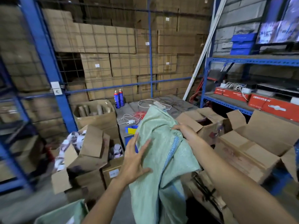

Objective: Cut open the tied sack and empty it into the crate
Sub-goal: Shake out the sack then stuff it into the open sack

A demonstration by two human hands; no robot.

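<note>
A: Pale green woven plastic sack (155,143) with a blue stitched seam, centre frame, held up, limp and crumpled, lower end hanging toward the bottom edge.

B: Left hand (134,160)?

A: Fingers spread wide, palm flat against the sack's left face. Pressing, not gripping. Thumb on the fabric lower down.

B: Right hand (186,131)?

A: Laid over the sack's upper right fold, fingers curled onto the fabric. Probably a loose hold; fingertips partly hidden, can't tell how firm.

B: Tie or cut on the sack?

A: Can't tell. No knot or opening visible.

B: Crate?

A: Hard to pick out. Scrap of blue (136,148) just left of the sack, behind the left hand, mostly hidden. Can't say what.

B: Surroundings, quick.

A: Open brown cardboard boxes (252,147) right of the sack, flaps up. Tilted brown cardboard box (90,152) to the left, patterned white and purple cloth (71,143) spilling out beside. Second pale green sack (64,214) at bottom left corner. Two blue spray cans with red caps (119,98) upright behind, near a white power strip (159,105) with loose cable. Blue metal shelving (226,103) at right, red printed cartons (273,106) on the lower shelf. Stacked brown cartons (105,39) filling the back wall behind wire mesh.
</note>
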